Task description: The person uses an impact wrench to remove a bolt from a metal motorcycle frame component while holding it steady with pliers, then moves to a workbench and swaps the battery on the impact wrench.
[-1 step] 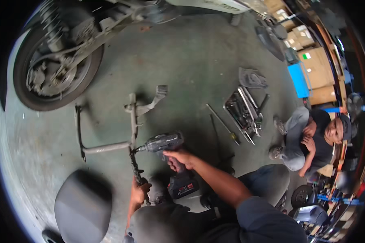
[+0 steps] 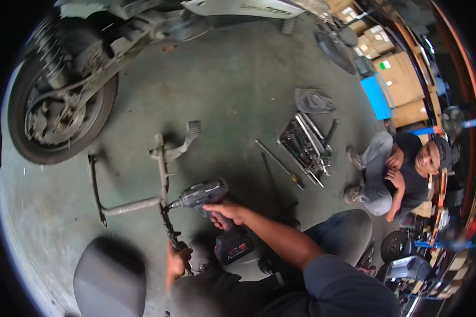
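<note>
My right hand [image 2: 225, 212] is closed around the handle of a black cordless impact driver [image 2: 203, 193]. A battery pack sits at the driver's base, and its nose points left, at or close to the bar of a grey metal centre stand [image 2: 162, 168]; contact is hard to make out. A ribbed foot pad [image 2: 193, 129] is on the stand's far arm. My left hand [image 2: 179, 257] grips the stand's dark, grimy near end, with some fingers hidden behind the bar.
A motorcycle with its rear wheel [image 2: 63, 111] stands at far left. A dark seat [image 2: 111, 277] lies near left. To the right are a tool tray [image 2: 304, 145], a screwdriver [image 2: 280, 165], a grey cloth [image 2: 314, 100], a crouching person [image 2: 407, 169] and shelved cardboard boxes [image 2: 399, 79].
The whole scene has shifted left in the picture as my view turned. The stand and driver also sit slightly lower; both hands keep their grips.
</note>
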A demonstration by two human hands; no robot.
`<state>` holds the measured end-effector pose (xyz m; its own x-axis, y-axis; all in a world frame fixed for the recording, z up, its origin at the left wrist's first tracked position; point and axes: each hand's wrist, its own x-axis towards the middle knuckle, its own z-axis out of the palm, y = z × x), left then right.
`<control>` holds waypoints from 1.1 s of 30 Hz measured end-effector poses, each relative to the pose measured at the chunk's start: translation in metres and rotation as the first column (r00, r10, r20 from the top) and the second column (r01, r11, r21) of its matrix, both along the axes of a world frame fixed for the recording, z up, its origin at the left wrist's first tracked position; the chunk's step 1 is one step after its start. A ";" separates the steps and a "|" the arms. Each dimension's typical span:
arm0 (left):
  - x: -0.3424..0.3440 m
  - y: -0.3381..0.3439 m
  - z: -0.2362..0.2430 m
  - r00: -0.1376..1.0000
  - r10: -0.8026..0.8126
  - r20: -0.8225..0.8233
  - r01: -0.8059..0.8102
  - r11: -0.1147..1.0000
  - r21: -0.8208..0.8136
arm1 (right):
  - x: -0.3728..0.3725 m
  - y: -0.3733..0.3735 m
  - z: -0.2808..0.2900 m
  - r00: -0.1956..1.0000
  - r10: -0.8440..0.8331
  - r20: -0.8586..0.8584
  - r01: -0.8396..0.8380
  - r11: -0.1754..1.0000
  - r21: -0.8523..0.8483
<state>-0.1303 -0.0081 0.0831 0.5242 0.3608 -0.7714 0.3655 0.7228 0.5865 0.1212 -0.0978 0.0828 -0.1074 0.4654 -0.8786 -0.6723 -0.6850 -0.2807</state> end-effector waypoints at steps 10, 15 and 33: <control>-0.035 0.001 -0.067 1.000 0.017 -0.015 -0.018 0.998 -0.055 | 0.006 -0.007 -0.019 0.966 0.031 -0.256 0.025 0.977 0.210; -0.020 -0.009 -0.050 0.996 0.068 -0.053 -0.067 0.998 0.017 | 0.013 -0.004 0.001 0.974 -0.059 -0.218 0.098 0.981 0.171; 0.009 -0.003 0.017 0.991 -0.115 -0.072 0.118 0.993 0.032 | 0.030 0.016 0.017 0.961 0.028 -0.277 -0.027 1.000 0.007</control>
